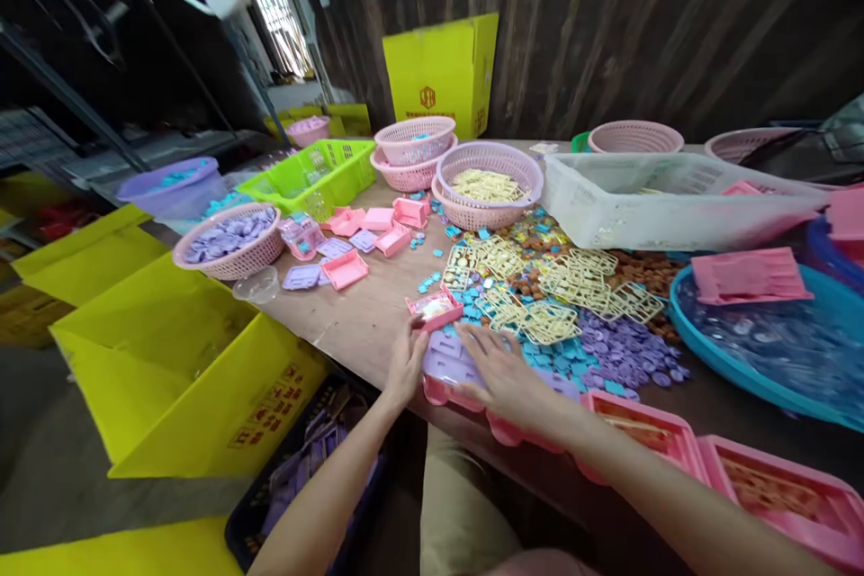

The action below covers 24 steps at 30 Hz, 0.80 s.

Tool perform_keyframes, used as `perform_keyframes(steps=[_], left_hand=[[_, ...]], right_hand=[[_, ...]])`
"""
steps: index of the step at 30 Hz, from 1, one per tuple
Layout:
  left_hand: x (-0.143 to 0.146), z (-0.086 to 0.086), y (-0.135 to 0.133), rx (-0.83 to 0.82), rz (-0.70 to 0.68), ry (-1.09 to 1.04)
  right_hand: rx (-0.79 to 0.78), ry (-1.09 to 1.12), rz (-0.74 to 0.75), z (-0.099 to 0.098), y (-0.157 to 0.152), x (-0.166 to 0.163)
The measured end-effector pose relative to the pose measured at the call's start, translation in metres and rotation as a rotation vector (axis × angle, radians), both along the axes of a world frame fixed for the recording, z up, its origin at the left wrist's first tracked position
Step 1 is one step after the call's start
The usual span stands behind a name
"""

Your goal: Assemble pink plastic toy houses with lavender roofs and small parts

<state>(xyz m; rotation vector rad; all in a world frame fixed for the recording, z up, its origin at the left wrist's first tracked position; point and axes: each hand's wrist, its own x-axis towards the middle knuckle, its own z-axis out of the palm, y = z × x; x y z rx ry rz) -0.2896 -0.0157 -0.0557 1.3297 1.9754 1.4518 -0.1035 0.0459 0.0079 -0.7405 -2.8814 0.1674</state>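
Observation:
My left hand (405, 366) is at the table's front edge, fingers stretched along the left side of a purple slotted panel (445, 346). Its fingertips are beside the near left corner of a small pink tray (438, 313) with pale and coloured pieces inside; whether they touch it I cannot tell. My right hand (503, 373) lies over the panel's right part with fingers spread. Under the panel, the rim of a pink case (436, 392) shows. Further along the edge, open pink cases (648, 432) hold brownish pieces, partly hidden by my right forearm.
Loose purple discs (627, 351), turquoise pieces and cream frames (573, 279) cover the table to the right. A blue basin (742, 369) stands far right. Behind are a white crate (675, 202), a green basket (351, 164) and pink baskets. Yellow cartons (182, 378) stand at left.

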Motion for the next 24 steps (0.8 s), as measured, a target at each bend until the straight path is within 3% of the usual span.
perform_keyframes(steps=[2, 7, 12, 19, 24], left_hand=[[-0.036, 0.002, 0.000, -0.073, 0.206, 0.190], [-0.147, 0.012, 0.009, -0.214, 0.561, 0.316], [-0.212, 0.012, 0.021, -0.340, 0.652, 0.388], [-0.235, 0.019, 0.028, -0.326, 0.689, 0.344], [-0.201, 0.038, 0.015, -0.161, 0.806, 0.215]], right_hand=[[0.077, 0.089, -0.042, -0.010, 0.004, 0.025], [0.171, 0.153, -0.076, -0.047, 0.011, 0.073], [0.109, 0.204, -0.059, -0.040, 0.016, 0.071], [0.022, 0.327, -0.167, -0.024, 0.027, 0.076], [-0.027, 0.406, -0.132, -0.011, 0.043, 0.058]])
